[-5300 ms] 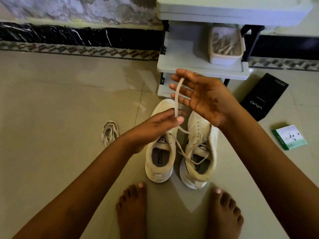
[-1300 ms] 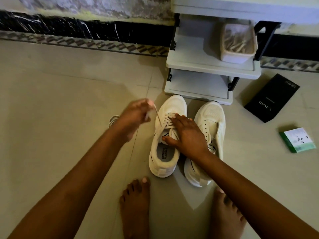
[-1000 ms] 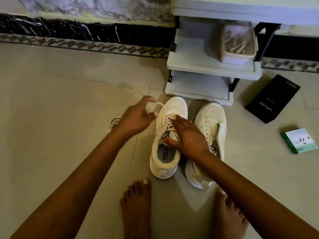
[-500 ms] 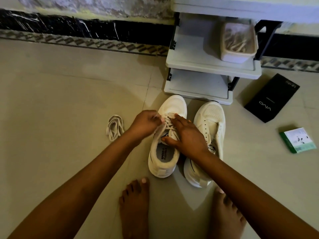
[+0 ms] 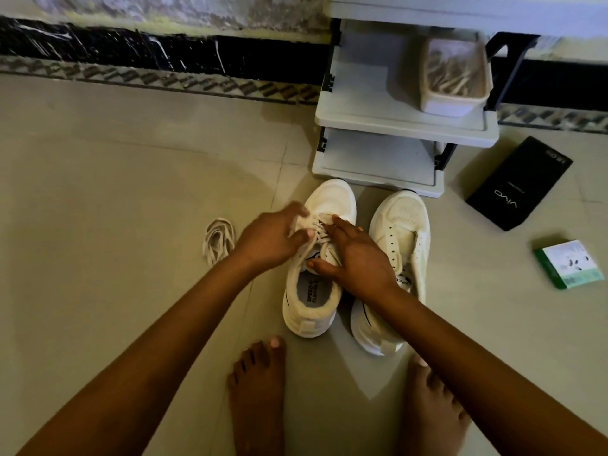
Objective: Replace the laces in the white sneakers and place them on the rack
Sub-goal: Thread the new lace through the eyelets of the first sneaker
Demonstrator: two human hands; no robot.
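Two white sneakers stand side by side on the floor, toes toward the rack (image 5: 401,126). The left sneaker (image 5: 312,301) has a cream lace (image 5: 318,229) partly threaded through its eyelets. My left hand (image 5: 271,240) pinches the lace at the shoe's left edge. My right hand (image 5: 353,258) lies flat over the tongue with straight fingers, pressing the shoe down. The right sneaker (image 5: 399,225) has bare eyelets and no lace. A coiled spare lace (image 5: 217,240) lies on the floor to the left.
A white basket of laces (image 5: 455,77) sits on the rack's middle shelf. A black phone box (image 5: 518,184) and a green-and-white packet (image 5: 567,264) lie on the tiles at right. My bare feet (image 5: 258,390) stand just behind the sneakers.
My left hand pulled the lace out to the left, then came back to the eyelets of the left sneaker. My right hand stayed on the tongue.
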